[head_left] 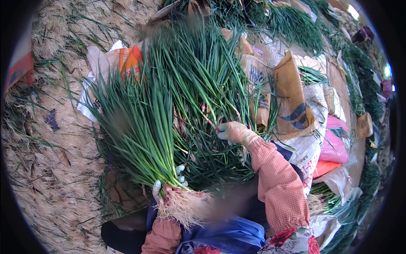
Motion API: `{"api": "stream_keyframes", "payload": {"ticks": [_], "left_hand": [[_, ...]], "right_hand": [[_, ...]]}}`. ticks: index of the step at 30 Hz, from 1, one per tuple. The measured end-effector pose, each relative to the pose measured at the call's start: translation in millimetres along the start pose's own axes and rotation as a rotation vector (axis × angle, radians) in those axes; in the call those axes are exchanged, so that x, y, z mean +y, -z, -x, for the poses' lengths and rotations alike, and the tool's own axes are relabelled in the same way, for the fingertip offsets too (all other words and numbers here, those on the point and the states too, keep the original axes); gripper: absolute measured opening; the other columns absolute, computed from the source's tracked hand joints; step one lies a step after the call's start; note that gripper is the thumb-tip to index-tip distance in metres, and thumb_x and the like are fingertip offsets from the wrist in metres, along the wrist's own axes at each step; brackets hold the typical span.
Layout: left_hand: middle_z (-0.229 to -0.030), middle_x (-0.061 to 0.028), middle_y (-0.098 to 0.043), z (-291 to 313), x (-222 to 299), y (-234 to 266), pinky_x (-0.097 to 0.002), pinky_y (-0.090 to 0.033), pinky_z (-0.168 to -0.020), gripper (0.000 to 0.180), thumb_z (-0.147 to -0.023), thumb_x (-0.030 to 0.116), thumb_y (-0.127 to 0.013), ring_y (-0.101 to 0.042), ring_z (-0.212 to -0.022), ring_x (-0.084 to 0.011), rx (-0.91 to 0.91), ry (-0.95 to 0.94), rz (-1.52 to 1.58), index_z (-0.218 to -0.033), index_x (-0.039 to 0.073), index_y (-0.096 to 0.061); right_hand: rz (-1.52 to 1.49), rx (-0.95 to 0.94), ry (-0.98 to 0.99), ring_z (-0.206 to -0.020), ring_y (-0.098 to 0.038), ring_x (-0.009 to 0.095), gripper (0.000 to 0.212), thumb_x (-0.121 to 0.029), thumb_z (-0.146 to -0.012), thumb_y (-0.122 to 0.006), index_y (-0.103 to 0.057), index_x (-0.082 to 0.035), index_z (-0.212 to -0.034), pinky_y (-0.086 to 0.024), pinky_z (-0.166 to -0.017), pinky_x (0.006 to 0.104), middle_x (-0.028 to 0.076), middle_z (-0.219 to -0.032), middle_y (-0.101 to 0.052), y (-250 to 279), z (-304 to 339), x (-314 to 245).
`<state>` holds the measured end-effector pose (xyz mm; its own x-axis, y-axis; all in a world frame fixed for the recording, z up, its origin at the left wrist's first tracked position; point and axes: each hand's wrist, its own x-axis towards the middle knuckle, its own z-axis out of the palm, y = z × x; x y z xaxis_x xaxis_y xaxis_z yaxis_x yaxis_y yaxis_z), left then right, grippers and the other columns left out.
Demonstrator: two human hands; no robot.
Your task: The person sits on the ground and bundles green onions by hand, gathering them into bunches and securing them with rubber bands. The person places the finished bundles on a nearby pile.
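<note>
Dry straw (50, 161) covers the ground at the left. The left hand (169, 186) grips a bunch of green onions (139, 127) just above its pale roots. The right hand (234, 132) is closed among a loose onion pile (203, 76) lying on sacks (296, 101); leaves hide its fingertips.

open straw ground (50, 169) at left, heaped green onions (198, 84) ahead, piled sacks (296, 106) blocking right
</note>
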<state>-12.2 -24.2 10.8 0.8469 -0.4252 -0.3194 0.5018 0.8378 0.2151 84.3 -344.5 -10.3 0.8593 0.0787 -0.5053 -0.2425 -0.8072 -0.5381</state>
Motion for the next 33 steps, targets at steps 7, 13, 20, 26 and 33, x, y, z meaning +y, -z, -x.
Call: {"api": "stream_keyframes", "payload": {"ticks": [7,13,20,26,33], "left_hand": [[-0.115,-0.0206,-0.057,3,8,-6,-0.0489,-0.045,-0.093,0.071,-0.092,0.044,-0.046,-0.058,-0.101,-0.0298,-0.087,0.045,-0.005,-0.136,-0.010,-0.033],[-0.126,-0.0246,-0.052,1,3,-15,-0.0527,-0.040,-0.101,0.074,-0.092,0.047,-0.045,-0.052,-0.116,-0.0356,-0.179,0.062,0.055,-0.137,-0.010,-0.033],[-0.114,-0.0248,-0.057,-12,-4,7,-0.0554,-0.036,-0.105,0.067,-0.088,0.043,-0.050,-0.046,-0.123,-0.0397,-0.081,0.182,0.164,-0.128,-0.011,-0.042],[-0.115,-0.0235,-0.059,-9,-11,-35,-0.0513,-0.049,-0.092,0.060,-0.089,0.042,-0.051,-0.061,-0.098,-0.0337,0.190,0.050,0.009,-0.122,-0.007,-0.049],[-0.091,-0.0221,-0.065,-3,0,-1,-0.0589,-0.038,-0.099,0.048,-0.092,0.039,-0.044,-0.063,-0.078,-0.0286,-0.106,-0.038,0.097,-0.102,-0.005,-0.060]], "right_hand": [[0.023,0.471,0.166,-0.087,-0.066,0.033,0.020,-0.019,-0.083,-0.063,-0.062,-0.008,-0.100,-0.052,-0.075,0.0403,0.016,-0.096,-0.067,-9,-21,-50],[0.181,0.234,-0.179,-0.088,-0.066,0.035,0.034,-0.033,-0.083,-0.066,-0.059,-0.005,-0.101,-0.050,-0.078,0.0425,0.018,-0.090,-0.067,-35,-48,-7],[0.296,0.224,0.578,-0.057,-0.062,0.030,0.027,-0.013,-0.077,-0.061,-0.060,-0.012,-0.103,-0.050,-0.048,0.0434,0.012,-0.064,-0.059,-60,71,-81],[-0.336,0.261,0.522,-0.091,-0.066,0.022,0.049,-0.013,-0.087,-0.065,-0.047,-0.012,-0.133,-0.055,-0.078,0.0327,0.009,-0.119,-0.062,-42,58,-68],[-0.893,-0.716,0.230,-0.089,-0.066,0.018,0.057,-0.043,-0.094,-0.053,-0.045,-0.001,-0.133,-0.054,-0.068,0.0291,0.016,-0.104,-0.065,-58,40,-104]]}}
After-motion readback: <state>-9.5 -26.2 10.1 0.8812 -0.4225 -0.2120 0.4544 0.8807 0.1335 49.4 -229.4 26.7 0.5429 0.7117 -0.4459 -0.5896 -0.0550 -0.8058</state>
